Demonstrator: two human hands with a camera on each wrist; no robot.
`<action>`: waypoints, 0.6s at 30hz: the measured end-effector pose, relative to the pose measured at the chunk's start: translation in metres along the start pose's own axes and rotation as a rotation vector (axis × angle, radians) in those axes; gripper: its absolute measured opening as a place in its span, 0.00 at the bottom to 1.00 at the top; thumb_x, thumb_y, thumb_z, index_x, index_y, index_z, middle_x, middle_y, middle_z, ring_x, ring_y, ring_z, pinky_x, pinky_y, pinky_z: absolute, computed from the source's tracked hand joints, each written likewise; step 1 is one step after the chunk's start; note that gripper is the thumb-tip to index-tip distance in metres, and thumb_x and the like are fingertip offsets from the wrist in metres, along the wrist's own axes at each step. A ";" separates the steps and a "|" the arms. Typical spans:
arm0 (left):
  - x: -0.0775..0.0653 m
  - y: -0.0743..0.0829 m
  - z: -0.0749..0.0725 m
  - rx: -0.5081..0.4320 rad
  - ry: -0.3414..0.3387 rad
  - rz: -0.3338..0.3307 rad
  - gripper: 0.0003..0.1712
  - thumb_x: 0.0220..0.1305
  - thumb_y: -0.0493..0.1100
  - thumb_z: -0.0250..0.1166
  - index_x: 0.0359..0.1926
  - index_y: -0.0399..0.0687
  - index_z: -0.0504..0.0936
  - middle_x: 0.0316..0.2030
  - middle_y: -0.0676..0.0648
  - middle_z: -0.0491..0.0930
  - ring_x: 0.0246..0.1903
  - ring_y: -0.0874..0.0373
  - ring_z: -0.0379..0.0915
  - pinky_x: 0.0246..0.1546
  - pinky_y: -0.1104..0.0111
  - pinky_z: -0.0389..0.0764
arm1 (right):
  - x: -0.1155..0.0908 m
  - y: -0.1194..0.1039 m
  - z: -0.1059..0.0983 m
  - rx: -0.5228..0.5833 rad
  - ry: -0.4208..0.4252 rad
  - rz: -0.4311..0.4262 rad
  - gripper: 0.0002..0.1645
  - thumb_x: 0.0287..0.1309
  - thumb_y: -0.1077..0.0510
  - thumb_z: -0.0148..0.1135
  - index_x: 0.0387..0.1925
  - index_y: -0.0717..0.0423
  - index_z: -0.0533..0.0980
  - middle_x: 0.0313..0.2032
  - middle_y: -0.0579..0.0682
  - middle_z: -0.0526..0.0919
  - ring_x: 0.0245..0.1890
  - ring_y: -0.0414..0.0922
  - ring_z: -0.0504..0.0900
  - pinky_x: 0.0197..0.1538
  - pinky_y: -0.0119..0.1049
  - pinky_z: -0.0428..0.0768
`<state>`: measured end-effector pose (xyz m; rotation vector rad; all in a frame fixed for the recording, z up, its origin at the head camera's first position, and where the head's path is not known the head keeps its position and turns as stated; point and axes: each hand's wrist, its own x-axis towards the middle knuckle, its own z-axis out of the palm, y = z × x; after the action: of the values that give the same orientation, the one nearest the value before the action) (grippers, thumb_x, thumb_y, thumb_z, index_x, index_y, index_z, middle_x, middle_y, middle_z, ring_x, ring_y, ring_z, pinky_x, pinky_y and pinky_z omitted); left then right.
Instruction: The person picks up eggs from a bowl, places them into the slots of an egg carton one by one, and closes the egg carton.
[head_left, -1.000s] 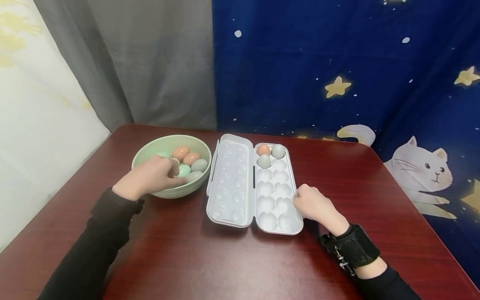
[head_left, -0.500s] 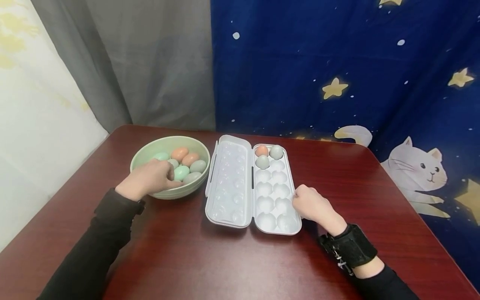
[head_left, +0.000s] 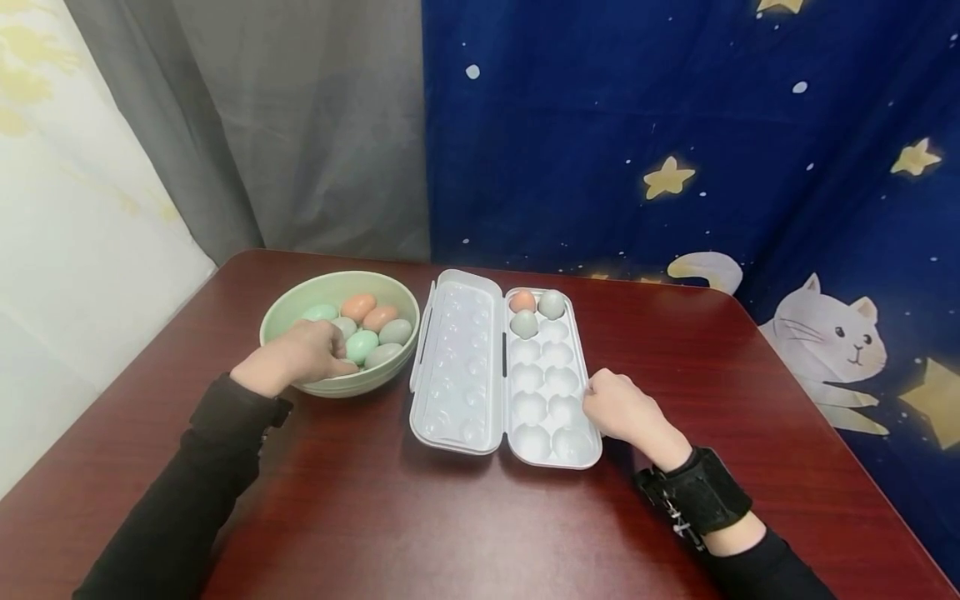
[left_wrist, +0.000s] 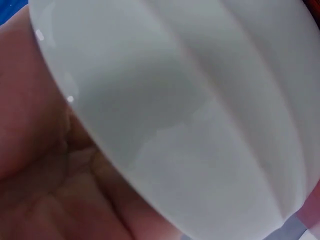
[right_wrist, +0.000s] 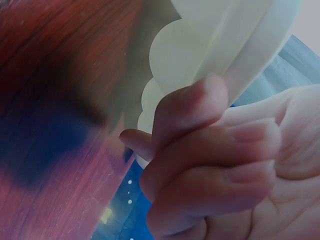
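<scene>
My left hand (head_left: pixel 296 354) reaches over the near left side of a pale green bowl (head_left: pixel 405 304) holding several eggs. Its bent fingers dip among a mint egg (head_left: pixel 362 347) and grey ones; the fingertips are hidden, so I cannot tell whether they hold an egg. The bowl's wall (left_wrist: pixel 190 100) fills most of the left wrist view. With curled fingers my right hand (head_left: pixel 626 415) grips the right edge of an open white egg carton (head_left: pixel 553 392). In its far cups sit an orange egg (head_left: pixel 522 301) and two grey eggs (head_left: pixel 552 304).
The carton's lid (head_left: pixel 459 367) lies folded back between the cups and the bowl. Everything stands on a dark red wooden table (head_left: pixel 465 525). Behind it hang a grey curtain (head_left: pixel 330 125) and a blue one (head_left: pixel 555 150) with stars and a cat.
My left hand has drawn slightly left and back within the bowl, showing more of the mint egg and neighbouring grey eggs. The right hand keeps its place on the carton's edge.
</scene>
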<state>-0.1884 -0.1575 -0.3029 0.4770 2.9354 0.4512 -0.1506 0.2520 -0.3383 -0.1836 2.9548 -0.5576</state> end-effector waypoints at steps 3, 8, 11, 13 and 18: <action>0.000 -0.001 -0.002 -0.004 -0.011 0.011 0.08 0.56 0.44 0.67 0.27 0.45 0.81 0.18 0.53 0.72 0.29 0.52 0.68 0.38 0.60 0.70 | 0.000 -0.001 -0.001 -0.001 0.004 -0.002 0.18 0.58 0.64 0.42 0.13 0.52 0.63 0.15 0.49 0.66 0.17 0.46 0.67 0.21 0.39 0.67; -0.001 -0.003 -0.003 0.028 -0.003 0.041 0.09 0.56 0.44 0.65 0.25 0.45 0.78 0.17 0.53 0.71 0.26 0.53 0.67 0.36 0.60 0.71 | -0.001 0.000 -0.001 -0.004 0.014 -0.008 0.18 0.58 0.64 0.42 0.13 0.53 0.64 0.15 0.49 0.66 0.17 0.46 0.66 0.21 0.39 0.67; 0.000 -0.004 -0.002 0.044 0.008 0.052 0.13 0.56 0.44 0.66 0.20 0.47 0.74 0.16 0.52 0.69 0.23 0.55 0.65 0.31 0.62 0.69 | 0.000 0.000 -0.001 -0.004 0.013 -0.006 0.18 0.58 0.64 0.42 0.13 0.53 0.63 0.15 0.49 0.65 0.17 0.46 0.66 0.21 0.39 0.67; 0.000 -0.004 -0.002 0.044 0.024 0.056 0.15 0.55 0.44 0.68 0.18 0.48 0.72 0.15 0.53 0.67 0.22 0.55 0.63 0.30 0.63 0.67 | 0.000 0.000 0.000 -0.004 0.013 -0.006 0.18 0.58 0.64 0.42 0.13 0.52 0.63 0.15 0.49 0.65 0.17 0.46 0.66 0.21 0.39 0.67; 0.000 -0.006 0.002 0.026 0.064 0.049 0.18 0.49 0.42 0.70 0.14 0.49 0.68 0.14 0.54 0.59 0.21 0.57 0.57 0.27 0.65 0.63 | 0.000 0.000 0.000 0.002 0.004 -0.005 0.18 0.59 0.64 0.42 0.14 0.52 0.63 0.15 0.49 0.65 0.17 0.46 0.66 0.21 0.39 0.67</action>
<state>-0.1897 -0.1619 -0.3068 0.5484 3.0002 0.4423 -0.1507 0.2522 -0.3387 -0.1904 2.9588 -0.5627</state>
